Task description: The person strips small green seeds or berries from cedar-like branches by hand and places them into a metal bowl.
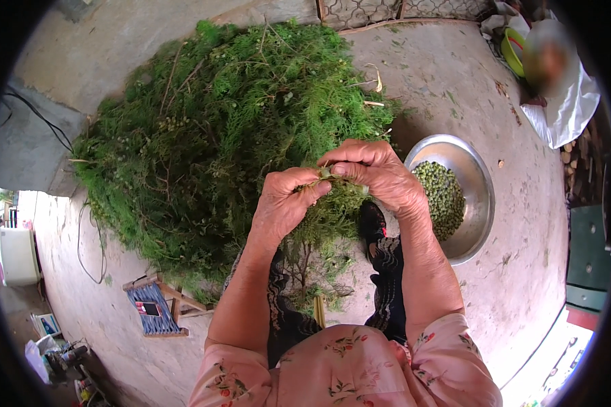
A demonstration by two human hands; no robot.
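Over the near edge of a large heap of cut evergreen branches (pixel 231 129), my two hands meet. Thumb and fingers of my left hand (pixel 278 205) pinch a thin evergreen sprig (pixel 343 184). My right hand (pixel 387 178) is closed on the same sprig, its thumb and fingertips close to the left ones. Small pale green pieces show between the fingers; whether they are cones or leaves is hard to make out. To the right of my right hand, a wide metal basin (pixel 478 203) holds many small round green cones (pixel 440 200).
A folding stool with a blue woven seat (pixel 149 308) lies at the left. My legs (pixel 387 278) frame loose greenery on the concrete floor (pixel 509 271). Far right are a white sack (pixel 563 112), a yellow-green basin (pixel 512 51) and a blurred shape. A black cable (pixel 88 234) lies left.
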